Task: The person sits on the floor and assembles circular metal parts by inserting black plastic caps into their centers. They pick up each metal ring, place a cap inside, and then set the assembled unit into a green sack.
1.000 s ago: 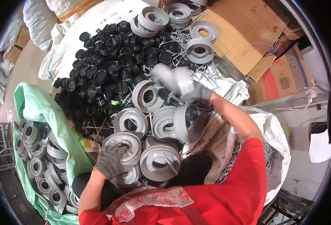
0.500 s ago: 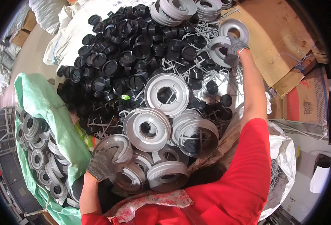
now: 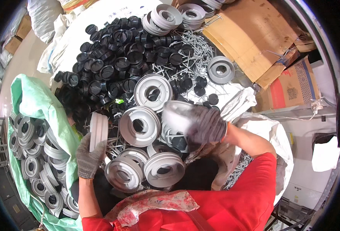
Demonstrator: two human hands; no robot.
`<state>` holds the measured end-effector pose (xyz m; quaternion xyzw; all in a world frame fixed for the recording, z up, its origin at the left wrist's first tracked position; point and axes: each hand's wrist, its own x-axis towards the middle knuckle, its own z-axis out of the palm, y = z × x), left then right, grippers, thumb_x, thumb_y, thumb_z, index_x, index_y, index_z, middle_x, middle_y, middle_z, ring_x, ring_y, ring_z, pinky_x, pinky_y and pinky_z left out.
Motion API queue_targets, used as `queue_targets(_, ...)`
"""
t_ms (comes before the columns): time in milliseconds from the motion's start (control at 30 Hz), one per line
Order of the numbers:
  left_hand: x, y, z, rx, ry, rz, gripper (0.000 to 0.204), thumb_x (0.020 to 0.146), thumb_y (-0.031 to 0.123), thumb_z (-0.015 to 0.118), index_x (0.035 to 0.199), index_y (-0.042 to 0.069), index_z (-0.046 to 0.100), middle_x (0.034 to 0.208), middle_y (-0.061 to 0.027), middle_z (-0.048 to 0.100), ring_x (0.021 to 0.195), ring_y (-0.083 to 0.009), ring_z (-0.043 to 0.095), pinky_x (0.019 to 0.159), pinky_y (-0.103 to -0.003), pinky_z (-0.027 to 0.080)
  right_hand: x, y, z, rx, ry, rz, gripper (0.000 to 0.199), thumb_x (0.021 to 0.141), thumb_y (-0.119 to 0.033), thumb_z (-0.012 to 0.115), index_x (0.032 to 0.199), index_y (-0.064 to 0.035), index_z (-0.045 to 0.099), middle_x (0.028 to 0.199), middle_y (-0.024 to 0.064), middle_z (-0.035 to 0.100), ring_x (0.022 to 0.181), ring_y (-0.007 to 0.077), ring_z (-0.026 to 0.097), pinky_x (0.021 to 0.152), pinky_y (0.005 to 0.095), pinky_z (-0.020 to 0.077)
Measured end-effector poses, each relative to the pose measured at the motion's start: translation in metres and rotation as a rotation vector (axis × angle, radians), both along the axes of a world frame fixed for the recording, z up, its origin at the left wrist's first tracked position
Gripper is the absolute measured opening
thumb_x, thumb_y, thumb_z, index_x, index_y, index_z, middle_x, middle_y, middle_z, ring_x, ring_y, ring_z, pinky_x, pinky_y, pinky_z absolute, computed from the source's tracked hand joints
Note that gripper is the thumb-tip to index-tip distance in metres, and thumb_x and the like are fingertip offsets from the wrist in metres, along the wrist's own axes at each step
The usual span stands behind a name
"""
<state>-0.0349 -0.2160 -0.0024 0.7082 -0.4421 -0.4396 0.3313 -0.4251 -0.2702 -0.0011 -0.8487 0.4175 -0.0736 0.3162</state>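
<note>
My left hand, in a grey knit glove, grips a grey ribbed plastic ring tilted up on its edge. My gloved right hand is closed on another grey plastic ring, smeared by motion, over the middle of the pile. Between my hands lie more grey rings, some flat and some tilted, with round holes at their centres. One spoked ring lies beyond them. Nearest my body are two more, a tilted ring and a ribbed ring.
Black threaded caps are heaped at the far left, with thin grey plastic sticks beside them. A green sack full of rings stands at left, a white sack at right. Cardboard lies far right; a lone ring is near it.
My right hand has come back from the far right to the middle, bringing a ring. My left hand has moved slightly left and turned its ring up on edge.
</note>
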Motion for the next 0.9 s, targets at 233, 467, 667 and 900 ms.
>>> queue_targets(233,0.008,-0.008,-0.001,-0.111,-0.086,0.044,0.035,0.08,0.012,0.067,0.11,-0.004,0.057,0.094,-0.0084,0.064,0.08,-0.0119,0.059,0.071,-0.026,0.049,-0.033,-0.09,-0.051,0.077,-0.15,-0.367,0.046,0.079,-0.026,0.062,0.119,-0.0055,0.053,0.112,0.0165,0.06,0.101,0.0266,0.059,0.087,0.0323,0.0476)
queue_targets(467,0.003,-0.021,-0.007,-0.03,-0.096,0.102,0.042,0.081,0.019,0.064,0.115,-0.003,0.054,0.099,-0.0063,0.061,0.085,-0.0128,0.056,0.076,-0.027,0.046,-0.154,-0.28,-0.175,-0.36,0.191,-1.04,0.078,0.067,-0.042,0.07,0.127,0.0021,0.045,0.128,0.0222,0.049,0.118,0.0334,0.048,0.1,0.035,0.0366)
queue_targets(667,0.007,-0.043,-0.029,0.055,-0.108,0.153,0.042,0.081,0.018,0.064,0.116,-0.003,0.054,0.104,-0.0071,0.06,0.093,-0.0149,0.055,0.082,-0.029,0.044,-0.151,-0.353,-0.217,-0.123,0.239,-1.102,0.103,0.057,-0.05,0.076,0.14,-0.0091,0.03,0.138,0.0233,0.036,0.129,0.0351,0.035,0.105,0.0383,0.0308)
queue_targets(900,0.02,-0.062,-0.046,0.156,-0.18,0.158,0.055,0.077,0.028,0.069,0.119,-0.003,0.052,0.103,-0.0073,0.06,0.091,-0.0137,0.055,0.081,-0.028,0.044,-0.167,-0.412,-0.266,0.037,0.66,-1.015,0.098,0.065,-0.067,0.061,0.143,-0.0237,0.022,0.141,0.0339,0.021,0.13,0.0445,0.028,0.105,0.0459,0.0288)
